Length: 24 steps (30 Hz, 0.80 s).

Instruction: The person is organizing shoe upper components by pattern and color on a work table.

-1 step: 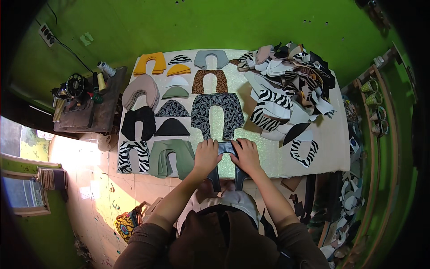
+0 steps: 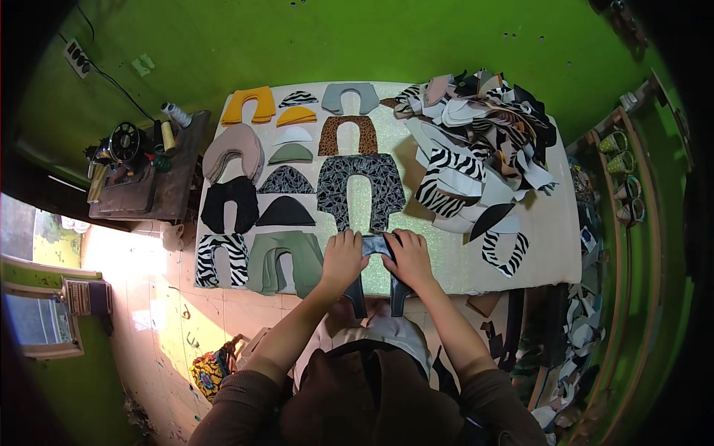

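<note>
At the table's near edge, both hands grip a dark, U-shaped cut piece (image 2: 376, 246) by its curved top. Its surface looks shiny and greyish between the hands, and its two legs hang toward my lap. My left hand (image 2: 343, 256) is closed on the left side of the curve, my right hand (image 2: 408, 257) on the right, thumbs toward me. Just beyond lies a black-and-grey patterned U-shaped stack (image 2: 361, 165). A green U-shaped stack (image 2: 277, 255) is left of my left hand. Whether I hold one layer or several, I cannot tell.
Rows of U-shaped and half-moon pieces, such as a yellow stack (image 2: 249, 104) and a leopard-print one (image 2: 348, 132), cover the table's left half. A large scrap heap (image 2: 476, 141) sits at the back right, near a zebra-print loop (image 2: 506, 255). A sewing machine (image 2: 126, 149) stands left.
</note>
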Tool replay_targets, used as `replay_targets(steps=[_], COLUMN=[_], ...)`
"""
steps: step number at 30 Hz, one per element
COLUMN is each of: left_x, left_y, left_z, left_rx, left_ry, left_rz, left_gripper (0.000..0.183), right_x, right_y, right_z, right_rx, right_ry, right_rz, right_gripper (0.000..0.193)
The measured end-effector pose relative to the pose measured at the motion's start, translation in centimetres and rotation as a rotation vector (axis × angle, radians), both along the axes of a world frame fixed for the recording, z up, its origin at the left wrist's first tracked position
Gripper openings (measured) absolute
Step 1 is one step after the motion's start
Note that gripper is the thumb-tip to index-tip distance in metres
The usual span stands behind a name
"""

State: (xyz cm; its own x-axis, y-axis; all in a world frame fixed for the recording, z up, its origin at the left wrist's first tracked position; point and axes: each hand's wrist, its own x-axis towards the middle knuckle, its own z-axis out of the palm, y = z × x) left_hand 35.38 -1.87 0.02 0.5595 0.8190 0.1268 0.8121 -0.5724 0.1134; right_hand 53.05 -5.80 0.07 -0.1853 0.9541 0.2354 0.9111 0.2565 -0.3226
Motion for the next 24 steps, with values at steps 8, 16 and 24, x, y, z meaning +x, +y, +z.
replay_targets(steps=[8,16,24], left_x=[-0.3,0.0,-0.2], left_y=[0.0,-2.5,-3.1], left_z=[0.5,-0.5,-2.9], left_rx=[-0.031,0.031,-0.012], left_ry=[-0.03,-0.053,0.011], left_rz=[0.007,0.026,0.02], left_gripper=[0.058,0.062,0.064], right_x=[0.4,-0.6,-0.5], right_y=[-0.1,-0.9,-1.6], right_z=[0.3,-0.6,-2.4], right_rx=[-0.034,-0.063,-0.077], right_ry=[0.025,0.014,-0.088], right_rz=[-0.013,-0.087,-0.109], right_gripper=[0.048,0.051,0.054])
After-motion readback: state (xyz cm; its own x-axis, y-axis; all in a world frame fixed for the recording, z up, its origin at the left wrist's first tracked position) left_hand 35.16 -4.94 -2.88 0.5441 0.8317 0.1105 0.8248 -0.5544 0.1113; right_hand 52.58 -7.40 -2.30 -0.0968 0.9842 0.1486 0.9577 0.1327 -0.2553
